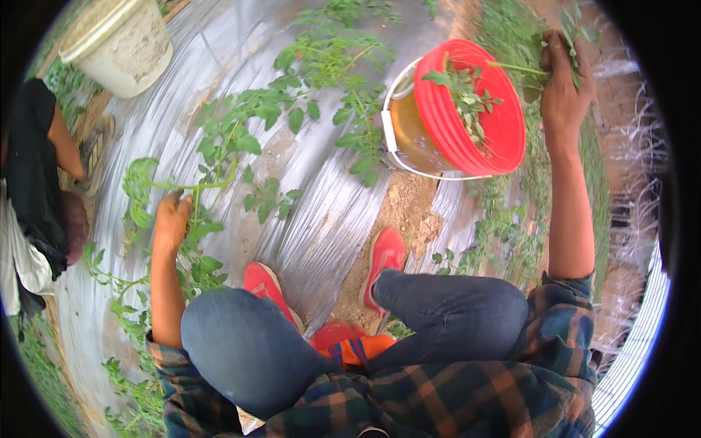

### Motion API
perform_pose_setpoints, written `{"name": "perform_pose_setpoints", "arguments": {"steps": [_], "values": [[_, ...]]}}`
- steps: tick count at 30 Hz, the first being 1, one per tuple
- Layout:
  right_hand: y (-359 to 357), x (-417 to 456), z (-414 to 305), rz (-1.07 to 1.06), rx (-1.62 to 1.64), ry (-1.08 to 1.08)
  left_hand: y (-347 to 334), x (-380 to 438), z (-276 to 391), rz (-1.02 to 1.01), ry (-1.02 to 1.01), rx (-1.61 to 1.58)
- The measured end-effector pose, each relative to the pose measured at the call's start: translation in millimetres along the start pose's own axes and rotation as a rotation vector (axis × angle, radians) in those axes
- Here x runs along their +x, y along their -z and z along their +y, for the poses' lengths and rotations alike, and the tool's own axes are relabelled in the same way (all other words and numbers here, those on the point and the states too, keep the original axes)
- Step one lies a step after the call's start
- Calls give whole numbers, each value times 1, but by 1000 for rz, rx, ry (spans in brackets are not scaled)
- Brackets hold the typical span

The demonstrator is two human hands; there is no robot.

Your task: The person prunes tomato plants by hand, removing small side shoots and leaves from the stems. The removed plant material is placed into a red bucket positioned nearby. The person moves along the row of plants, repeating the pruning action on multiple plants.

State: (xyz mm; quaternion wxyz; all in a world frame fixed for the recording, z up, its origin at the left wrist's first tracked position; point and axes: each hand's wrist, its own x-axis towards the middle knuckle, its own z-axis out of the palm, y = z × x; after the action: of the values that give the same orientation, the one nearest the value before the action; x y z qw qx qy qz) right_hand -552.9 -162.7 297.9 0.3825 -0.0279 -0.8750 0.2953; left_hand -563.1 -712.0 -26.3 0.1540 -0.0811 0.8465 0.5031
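My left hand (173, 219) is at the left, its thumb and fingers around or against a stem of a tomato plant (202, 186) that grows over the plastic sheet; its grip is partly hidden. At the upper right, my right hand (564, 82) is closed on leafy green cuttings (517, 68), one stem pointing left over the rim of a red-rimmed bucket (421, 126). The bucket has a white-gripped wire handle and stands tilted in the view. Inside it lie picked leaves and shoots (471, 107).
Silvery plastic mulch (306, 219) covers the bed, with a bare soil strip (405, 208) between my shoes and the bucket. More tomato plants (334, 60) spread ahead. A dirty white bucket (120, 49) stands upper left, near a co-worker's arm (64, 143).
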Motion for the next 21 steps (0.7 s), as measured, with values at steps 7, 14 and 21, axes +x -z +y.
{"name": "perform_pose_setpoints", "arguments": {"steps": [7,14,21], "values": [[82,-64,140,-680,-625,133,-39,-83,69,-182,-216,-86],[81,-114,89,-890,-482,27,-44,-102,126,-205,2,-520],[61,-99,139,-839,-484,162,-84,-77,237,-409,-242,-78]]}}
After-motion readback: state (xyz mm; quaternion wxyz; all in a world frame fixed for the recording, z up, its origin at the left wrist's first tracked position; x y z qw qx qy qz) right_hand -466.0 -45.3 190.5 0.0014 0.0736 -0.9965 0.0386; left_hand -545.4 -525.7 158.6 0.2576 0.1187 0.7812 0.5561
